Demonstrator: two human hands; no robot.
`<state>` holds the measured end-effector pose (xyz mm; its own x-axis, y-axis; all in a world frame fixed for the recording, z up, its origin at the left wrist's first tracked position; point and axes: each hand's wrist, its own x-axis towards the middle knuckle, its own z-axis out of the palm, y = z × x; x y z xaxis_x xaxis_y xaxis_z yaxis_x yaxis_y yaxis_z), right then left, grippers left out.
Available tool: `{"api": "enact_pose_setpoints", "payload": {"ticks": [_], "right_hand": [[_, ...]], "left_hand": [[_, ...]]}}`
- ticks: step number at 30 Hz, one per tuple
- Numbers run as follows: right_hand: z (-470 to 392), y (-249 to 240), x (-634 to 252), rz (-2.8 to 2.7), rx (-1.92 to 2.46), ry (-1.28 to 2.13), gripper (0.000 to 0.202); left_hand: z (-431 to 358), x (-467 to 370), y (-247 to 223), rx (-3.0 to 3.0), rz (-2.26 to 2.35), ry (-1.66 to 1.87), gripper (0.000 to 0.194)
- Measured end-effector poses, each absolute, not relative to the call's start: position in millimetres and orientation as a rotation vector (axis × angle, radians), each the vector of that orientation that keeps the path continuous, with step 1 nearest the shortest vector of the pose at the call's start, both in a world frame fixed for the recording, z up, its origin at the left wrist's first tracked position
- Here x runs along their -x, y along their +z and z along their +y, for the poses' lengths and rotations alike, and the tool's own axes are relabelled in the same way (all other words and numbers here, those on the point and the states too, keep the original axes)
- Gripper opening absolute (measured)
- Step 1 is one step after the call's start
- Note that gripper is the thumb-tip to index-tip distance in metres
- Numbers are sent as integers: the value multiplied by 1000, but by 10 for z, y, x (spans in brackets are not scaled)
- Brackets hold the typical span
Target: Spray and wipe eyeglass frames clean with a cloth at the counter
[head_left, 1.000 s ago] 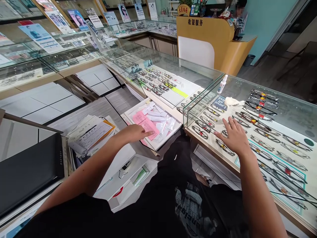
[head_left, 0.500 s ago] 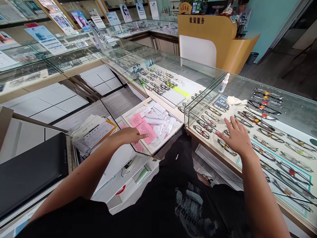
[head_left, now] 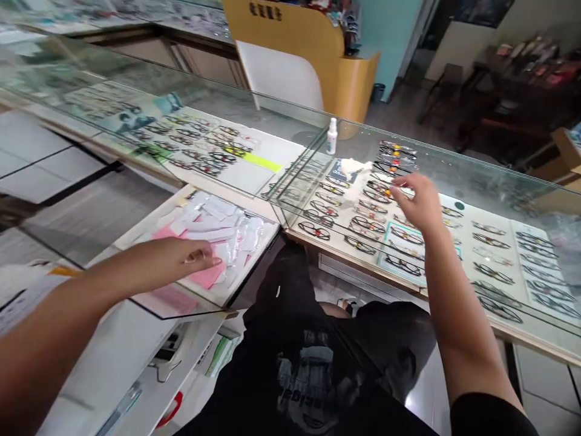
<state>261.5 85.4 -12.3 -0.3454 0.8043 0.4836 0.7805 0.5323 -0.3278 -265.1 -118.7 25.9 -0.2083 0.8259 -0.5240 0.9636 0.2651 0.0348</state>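
My left hand (head_left: pixel 184 257) hangs over a shallow drawer (head_left: pixel 136 239) with loosely bent fingers and nothing seen between them. Under and beside it lie pink paper slips (head_left: pixel 207 275) and white slips in clear plastic sleeves (head_left: pixel 218 209). My right hand (head_left: pixel 420 203) is above the glass display counter, fingers bent and thumb slightly apart. Its fingertips are by eyeglasses (head_left: pixel 379 192); whether they touch cannot be made out. A row of eyeglasses (head_left: pixel 396 162) with coloured tags lies just beyond. A white crumpled cloth (head_left: pixel 354 168) and a white spray bottle (head_left: pixel 332 136) are to its left.
Glass showcases with many eyeglasses (head_left: pixel 204 142) run along the left and right. Behind them stands a yellow service counter (head_left: pixel 290 30). At lower left an open shelf (head_left: pixel 181 369) holds small items. A waste bin (head_left: pixel 377 92) and dark furniture are on the far floor.
The view has swung to the right. My right hand has moved farther over the counter towards the tagged eyeglasses, its spread fingers now bent. My left hand stays over the drawer, fingers more curled.
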Motion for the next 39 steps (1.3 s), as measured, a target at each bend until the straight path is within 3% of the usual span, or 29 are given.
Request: {"api": "enact_pose_setpoints", "payload": {"ticks": [4, 8, 12, 17, 30, 39], "right_hand": [[1211, -197, -3194, -1869, 1504, -220, 21], [1333, -435, -3408, -1680, 1645, -118, 14], [1320, -485, -3417, -1548, 1757, 26, 14], [1356, -452, -3460, -1392, 1925, 125, 16], [1452, -556, -3537, -1460, 1937, 59, 22], [1457, -608, -3619, -1426, 1978, 111, 21]], "left_hand": [[-591, 1981, 591, -2046, 1948, -372, 57], [19, 985, 779, -2446, 1639, -244, 39], [649, -3, 624, -2727, 1432, -88, 29], [1248, -707, 274, -2851, 1404, 12, 38], [1379, -838, 16, -2921, 1401, 62, 29], [602, 137, 290, -2874, 1456, 10, 26]]}}
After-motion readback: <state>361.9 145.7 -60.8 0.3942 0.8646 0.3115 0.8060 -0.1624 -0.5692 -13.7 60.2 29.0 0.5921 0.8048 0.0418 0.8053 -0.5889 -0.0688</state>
